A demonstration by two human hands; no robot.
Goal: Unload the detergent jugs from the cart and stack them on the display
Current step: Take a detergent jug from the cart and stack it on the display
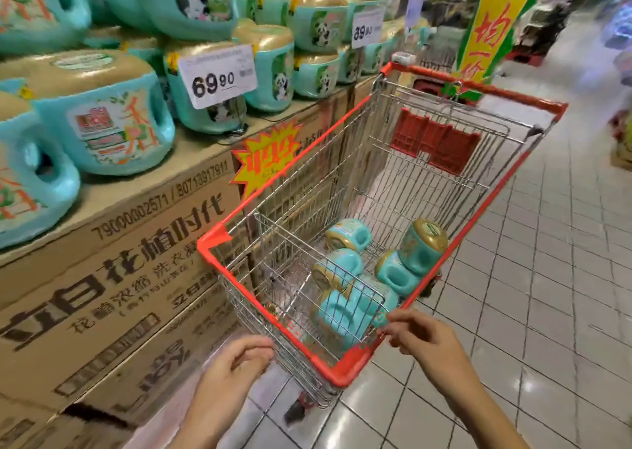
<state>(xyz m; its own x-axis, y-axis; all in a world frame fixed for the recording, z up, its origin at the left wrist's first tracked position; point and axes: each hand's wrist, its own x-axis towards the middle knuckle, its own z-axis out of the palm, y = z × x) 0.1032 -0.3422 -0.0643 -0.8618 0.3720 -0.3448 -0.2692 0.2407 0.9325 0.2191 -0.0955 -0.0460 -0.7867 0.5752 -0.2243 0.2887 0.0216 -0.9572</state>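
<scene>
- Evidently, the unloading was judged to be at its start or between lifts: about five gold-capped, teal plastic detergent jugs [349, 315] were seen tumbled on their sides on the floor of the red-rimmed silver wire shopping cart [345, 368], gathered towards its near end.
- The brown printed-cardboard carton display [136, 243] was set just beside the cart's left side, and rows of matching shelved jugs [102, 113] were already stacked on it behind a white price card [219, 76].
- No jug was held in either hand, so a pick from the cart was taken to be the step in hand.
- The next move was judged to call for a reach over the cart's near rim and down into the basket. The nearest jug would then be taken by its moulded handle hole and carried across the cart's left side to a free spot on the cartons.
- An inner wire divider [307, 260] stood over the nearest jugs and might need to be reached around.
- The left hand [236, 363] was held at the cart's near-left wire wall, below the rim. Its fingers were loosely curled together around nothing; contact with the wire could not be told.
- The right hand [427, 342] was held palm down at the cart's near-right rim. Its fingers were bent, with forefinger and thumb tips drawn close at the rim, though a true pinch could not be confirmed.
</scene>
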